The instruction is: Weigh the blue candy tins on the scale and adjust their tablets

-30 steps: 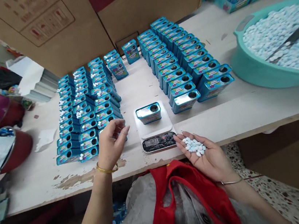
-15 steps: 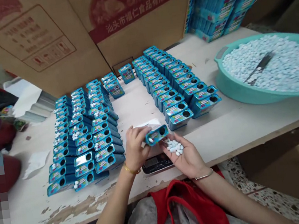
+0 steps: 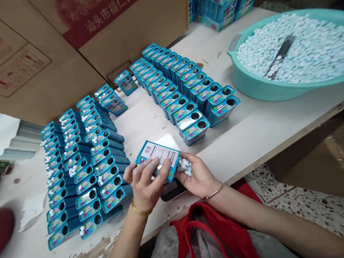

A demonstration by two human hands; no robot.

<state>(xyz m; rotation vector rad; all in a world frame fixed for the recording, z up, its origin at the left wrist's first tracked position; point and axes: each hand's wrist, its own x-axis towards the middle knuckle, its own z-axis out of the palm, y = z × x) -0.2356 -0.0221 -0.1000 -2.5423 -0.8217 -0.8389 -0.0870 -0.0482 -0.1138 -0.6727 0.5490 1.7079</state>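
Observation:
A blue candy tin (image 3: 153,151) is in my left hand (image 3: 146,184), tipped with its printed back facing up. My fingers wrap across it, and its top end points at my other palm. My right hand (image 3: 201,180) is cupped, palm up, beside that end, and a small heap of white and pale blue candies (image 3: 184,167) lies in it. The tin's opening is hidden from view. Beneath the hands is a black digital scale (image 3: 171,190), mostly covered, with a white plate (image 3: 167,140) showing behind the tin.
Rows of open blue tins (image 3: 113,199) stand on the left, many with candies on top. More tins (image 3: 196,131) stand right of centre. A turquoise basin (image 3: 278,94) of candies holds a dark scoop (image 3: 284,53). Behind are a large carton (image 3: 143,35) and wrapped stacks (image 3: 218,2).
My left hand has turned the tin over, so its back shows instead of its top. Its end has come against my right palm, partly covering the candies. The view has shifted to the right.

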